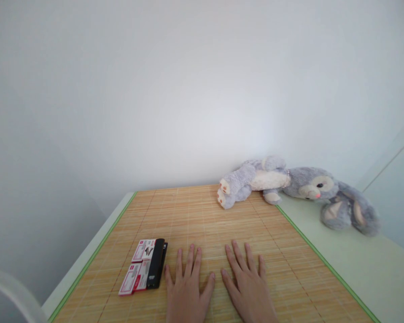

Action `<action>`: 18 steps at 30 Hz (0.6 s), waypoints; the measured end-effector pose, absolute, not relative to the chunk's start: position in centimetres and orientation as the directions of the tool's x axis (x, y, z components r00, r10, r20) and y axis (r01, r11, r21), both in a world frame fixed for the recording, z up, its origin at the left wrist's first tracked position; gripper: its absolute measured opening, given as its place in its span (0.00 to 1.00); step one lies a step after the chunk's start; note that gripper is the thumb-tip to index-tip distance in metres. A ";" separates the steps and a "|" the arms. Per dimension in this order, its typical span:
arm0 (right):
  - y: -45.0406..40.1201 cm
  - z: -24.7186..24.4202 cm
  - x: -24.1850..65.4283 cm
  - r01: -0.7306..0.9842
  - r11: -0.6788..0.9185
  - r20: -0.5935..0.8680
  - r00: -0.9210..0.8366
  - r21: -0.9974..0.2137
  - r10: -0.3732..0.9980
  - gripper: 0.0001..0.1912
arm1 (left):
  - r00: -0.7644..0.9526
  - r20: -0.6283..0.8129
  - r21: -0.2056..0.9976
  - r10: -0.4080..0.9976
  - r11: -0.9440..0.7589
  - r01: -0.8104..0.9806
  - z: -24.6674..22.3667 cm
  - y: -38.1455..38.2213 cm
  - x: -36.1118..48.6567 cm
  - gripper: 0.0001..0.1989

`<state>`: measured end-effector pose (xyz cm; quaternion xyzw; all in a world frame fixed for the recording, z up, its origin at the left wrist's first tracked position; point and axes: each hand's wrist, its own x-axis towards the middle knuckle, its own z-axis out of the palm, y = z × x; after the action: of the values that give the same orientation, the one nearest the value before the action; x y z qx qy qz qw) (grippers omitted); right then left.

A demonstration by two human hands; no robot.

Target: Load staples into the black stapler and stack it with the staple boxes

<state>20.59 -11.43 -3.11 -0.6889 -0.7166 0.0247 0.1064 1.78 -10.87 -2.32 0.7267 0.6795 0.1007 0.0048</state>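
Note:
Palm down on the bamboo mat (195, 215), my left hand (186, 291) has its fingers spread and holds nothing. My right hand (249, 287) rests flat beside it, fingers apart, likewise holding nothing. Just left of my left hand lies a black stapler (155, 264), its long side pointing away from me. Against the stapler's left side are two small red and white boxes, one farther box (143, 250) with a stapler picture on it and one nearer box (133, 277). They look like staple boxes, though their print is too small to read.
A grey plush rabbit (272, 179) lies on its side at the back right, partly on the mat and partly on the pale tabletop (366, 264). A white wall (188, 89) rises behind the table. A curved white object (13, 291) shows at the lower left.

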 end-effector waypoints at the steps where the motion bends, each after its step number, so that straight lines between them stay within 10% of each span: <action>1: -11.5 -3.0 20.6 0.982 0.051 0.121 -0.030 -0.181 0.992 0.33 | 0.058 0.146 0.142 0.988 -0.079 0.987 -2.4 -10.8 1.7 0.33; 18: -11.4 -2.7 20.4 0.987 0.050 0.108 -0.034 -0.150 0.994 0.33 | 0.083 0.209 0.136 0.974 -0.113 0.984 -2.8 -11.0 1.6 0.32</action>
<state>20.41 -11.42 -2.66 -0.6891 -0.7187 0.0169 0.0913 1.62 -11.01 -2.77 0.7358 0.6655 0.1238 -0.0199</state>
